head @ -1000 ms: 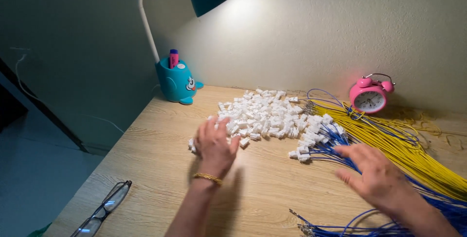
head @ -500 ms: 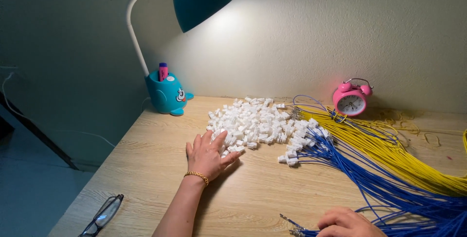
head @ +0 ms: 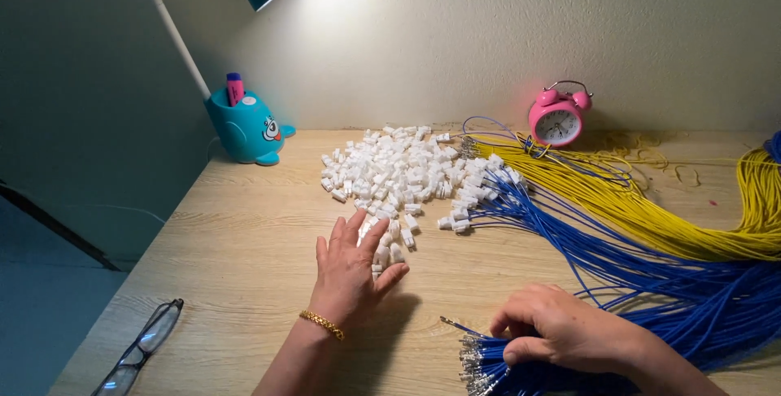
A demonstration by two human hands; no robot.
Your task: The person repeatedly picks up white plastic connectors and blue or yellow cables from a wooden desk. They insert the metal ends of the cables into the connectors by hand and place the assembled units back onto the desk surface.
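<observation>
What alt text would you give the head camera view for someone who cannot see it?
A person's left hand lies flat on a wooden desk by a pile of small white connectors, while the right hand grips the ends of a bundle of blue wires. Behind lie yellow wires, a pink alarm clock, a teal pen holder and glasses.

Our left hand (head: pixel 351 270) has slid back from the heap of white connectors (head: pixel 407 172) to its near edge, fingers spread. Our right hand (head: pixel 561 332) has come down onto the blue wires' (head: pixel 651 282) metal-tipped ends, gripping them.
</observation>
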